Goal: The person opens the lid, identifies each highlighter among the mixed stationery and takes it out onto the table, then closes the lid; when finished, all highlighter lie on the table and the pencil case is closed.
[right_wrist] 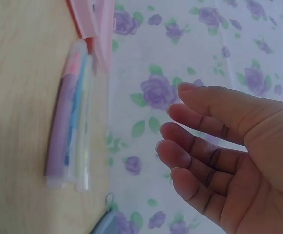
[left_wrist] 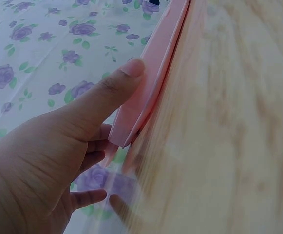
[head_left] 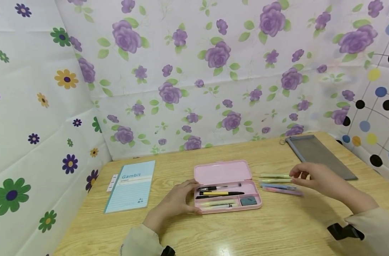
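Observation:
An opened pink pencil case [head_left: 222, 172] lies on the table with its lid tipped back. My left hand [head_left: 176, 198] grips its left end, the thumb [left_wrist: 132, 69] along the near side and the fingers round the far side. Inside are a clear pen with a black grip [head_left: 224, 186], a yellow and black pen [head_left: 220, 193], several other pens and a dark eraser [head_left: 248, 201]. My right hand [head_left: 316, 179] hovers by the right ends of several highlighter-like pens, its fingers loosely curled and empty. Among these are a purple-pink one [right_wrist: 59, 131] and a blue one [head_left: 279, 186].
A light blue notebook [head_left: 130, 188] lies at the left, with a white card [head_left: 112, 182] partly under it. Toward the back right lies a grey zip pouch [head_left: 322, 153] with a ring. Patterned cloth walls [head_left: 194, 117] stand around the wooden table [head_left: 233, 231].

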